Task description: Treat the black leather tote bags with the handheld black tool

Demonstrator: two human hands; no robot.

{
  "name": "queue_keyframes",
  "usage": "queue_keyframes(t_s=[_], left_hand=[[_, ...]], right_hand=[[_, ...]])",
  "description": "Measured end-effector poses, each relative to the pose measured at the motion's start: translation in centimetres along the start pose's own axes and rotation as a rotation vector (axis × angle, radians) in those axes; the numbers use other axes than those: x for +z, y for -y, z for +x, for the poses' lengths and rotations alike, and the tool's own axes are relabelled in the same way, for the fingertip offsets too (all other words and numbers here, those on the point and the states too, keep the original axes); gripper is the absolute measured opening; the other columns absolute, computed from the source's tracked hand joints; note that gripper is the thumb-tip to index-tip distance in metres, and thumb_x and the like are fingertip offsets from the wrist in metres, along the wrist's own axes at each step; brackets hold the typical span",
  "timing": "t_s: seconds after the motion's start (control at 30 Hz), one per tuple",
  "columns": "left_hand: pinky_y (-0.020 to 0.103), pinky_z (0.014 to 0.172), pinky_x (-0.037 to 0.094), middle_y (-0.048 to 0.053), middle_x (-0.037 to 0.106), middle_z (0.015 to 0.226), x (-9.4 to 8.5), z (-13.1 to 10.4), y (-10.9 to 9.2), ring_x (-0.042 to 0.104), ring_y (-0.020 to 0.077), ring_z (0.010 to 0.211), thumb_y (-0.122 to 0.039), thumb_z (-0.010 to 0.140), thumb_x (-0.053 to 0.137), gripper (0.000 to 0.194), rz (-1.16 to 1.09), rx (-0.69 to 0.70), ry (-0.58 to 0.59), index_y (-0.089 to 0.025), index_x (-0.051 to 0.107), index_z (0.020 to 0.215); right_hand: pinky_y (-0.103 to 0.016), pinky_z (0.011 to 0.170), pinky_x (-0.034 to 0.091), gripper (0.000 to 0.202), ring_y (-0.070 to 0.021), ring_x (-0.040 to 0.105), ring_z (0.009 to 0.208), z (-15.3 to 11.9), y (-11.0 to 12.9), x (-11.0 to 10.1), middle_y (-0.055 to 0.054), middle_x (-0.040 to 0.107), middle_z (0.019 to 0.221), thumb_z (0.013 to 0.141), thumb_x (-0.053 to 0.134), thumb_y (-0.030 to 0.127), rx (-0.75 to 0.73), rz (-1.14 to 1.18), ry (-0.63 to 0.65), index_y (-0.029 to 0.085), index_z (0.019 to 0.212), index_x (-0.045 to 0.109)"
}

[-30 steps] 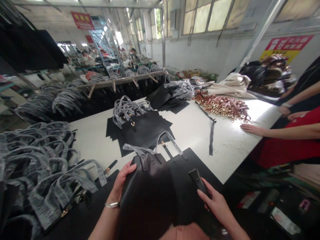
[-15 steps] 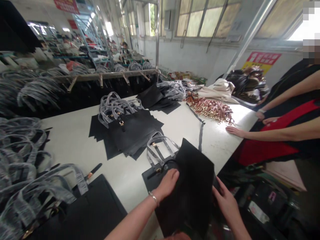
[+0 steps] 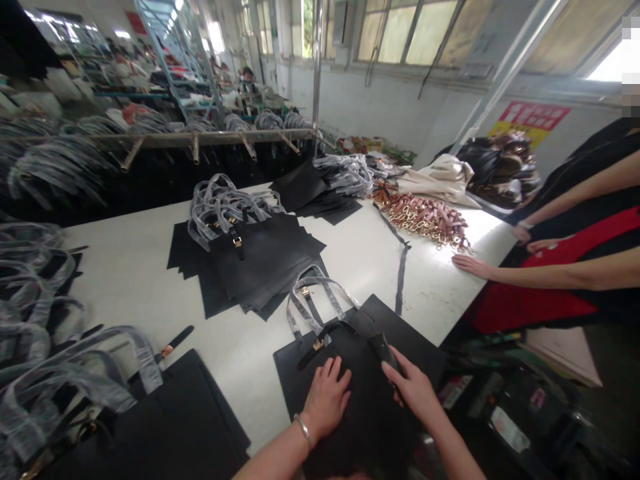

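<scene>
A flat black bag panel point(image 3: 350, 393) with plastic-wrapped handles point(image 3: 320, 300) and a small gold buckle lies at the table's near edge. My left hand point(image 3: 327, 393) rests on it below the buckle strap, fingers spread, holding nothing. In my right hand point(image 3: 413, 383) is a dark, narrow black piece point(image 3: 383, 350), gripped at its lower end above the panel's right part. Whether this piece is a tool or a strap is unclear.
Behind lies a stack of black panels point(image 3: 265, 260). More black bags point(image 3: 165, 413) are at left. Tan straps with gold rings point(image 3: 430, 220) lie at the back right. Another person's hand point(image 3: 473, 265) rests on the table's right edge. A rail point(image 3: 165, 140) runs behind.
The raised black sheet now lies flat. My right hand has moved left over the panel and shows the dark piece in its grip. My left hand's fingers have spread.
</scene>
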State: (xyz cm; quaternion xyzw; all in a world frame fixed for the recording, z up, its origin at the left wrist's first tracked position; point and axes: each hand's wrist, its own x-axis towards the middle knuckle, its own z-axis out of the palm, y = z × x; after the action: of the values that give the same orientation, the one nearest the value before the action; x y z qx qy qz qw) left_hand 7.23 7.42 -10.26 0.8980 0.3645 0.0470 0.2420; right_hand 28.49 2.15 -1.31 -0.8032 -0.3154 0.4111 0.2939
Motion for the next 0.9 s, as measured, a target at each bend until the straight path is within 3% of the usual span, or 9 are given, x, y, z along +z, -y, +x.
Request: queue_keyframes(t_s=[0.17, 0.4, 0.6, 0.73, 0.8, 0.9], left_hand=[[0.053, 0.105, 0.038, 0.012, 0.046, 0.143, 0.7, 0.2, 1.1, 0.040, 0.0324, 0.132, -0.018, 0.095, 0.042, 0.040, 0.041, 0.023, -0.018, -0.023, 0.050, 0.133], [0.039, 0.101, 0.046, 0.010, 0.056, 0.128, 0.4, 2.0, 2.3, 0.051, 0.0243, 0.117, -0.025, 0.094, 0.050, 0.039, 0.029, 0.012, -0.169, -0.018, 0.048, 0.133], [0.042, 0.101, 0.047, 0.010, 0.051, 0.135, 0.8, 2.5, 2.8, 0.049, 0.0277, 0.122, -0.029, 0.092, 0.055, 0.042, -0.010, -0.026, -0.208, -0.020, 0.048, 0.132], [0.044, 0.102, 0.046, 0.010, 0.050, 0.136, 0.8, 2.5, 2.8, 0.047, 0.0288, 0.123, -0.030, 0.091, 0.056, 0.044, -0.061, -0.039, -0.196, -0.019, 0.046, 0.133], [0.044, 0.103, 0.046, 0.010, 0.050, 0.136, 0.6, 2.5, 2.9, 0.047, 0.0282, 0.124, -0.030, 0.091, 0.057, 0.045, -0.111, -0.049, -0.201, -0.020, 0.045, 0.133], [0.043, 0.106, 0.043, 0.010, 0.048, 0.137, 0.4, 2.4, 3.3, 0.045, 0.0270, 0.126, -0.029, 0.088, 0.059, 0.050, -0.220, -0.037, -0.217, -0.019, 0.042, 0.134]], right_hand=[[-0.020, 0.032, 0.041, 0.058, -0.0119, 0.056, 0.035, 3.2, 1.7, 2.6, 0.005, 0.059, 0.055, 0.085, 0.057, 0.043, 0.003, -0.016, 0.152, 0.020, 0.137, 0.052], [-0.018, 0.029, 0.038, 0.049, -0.0108, 0.054, 0.032, 5.8, 3.4, 2.1, 0.005, 0.057, 0.053, 0.085, 0.057, 0.041, 0.045, -0.061, 0.253, 0.021, 0.130, 0.058], [-0.021, 0.034, 0.042, 0.057, -0.0113, 0.055, 0.036, 6.1, 3.4, 3.2, 0.004, 0.058, 0.059, 0.086, 0.055, 0.042, 0.000, -0.076, 0.190, 0.021, 0.138, 0.051], [-0.022, 0.045, 0.047, 0.062, -0.0122, 0.057, 0.045, 6.0, 4.5, 4.2, 0.006, 0.055, 0.053, 0.086, 0.056, 0.046, -0.081, -0.101, 0.100, 0.022, 0.143, 0.046], [-0.022, 0.050, 0.049, 0.064, -0.0122, 0.058, 0.048, 5.4, 4.8, 3.8, 0.007, 0.056, 0.053, 0.087, 0.055, 0.048, -0.108, -0.100, 0.091, 0.024, 0.145, 0.042], [-0.022, 0.042, 0.047, 0.062, -0.0120, 0.057, 0.042, 3.6, 4.1, 2.4, 0.006, 0.058, 0.057, 0.086, 0.055, 0.048, -0.095, -0.092, 0.177, 0.024, 0.143, 0.045]])
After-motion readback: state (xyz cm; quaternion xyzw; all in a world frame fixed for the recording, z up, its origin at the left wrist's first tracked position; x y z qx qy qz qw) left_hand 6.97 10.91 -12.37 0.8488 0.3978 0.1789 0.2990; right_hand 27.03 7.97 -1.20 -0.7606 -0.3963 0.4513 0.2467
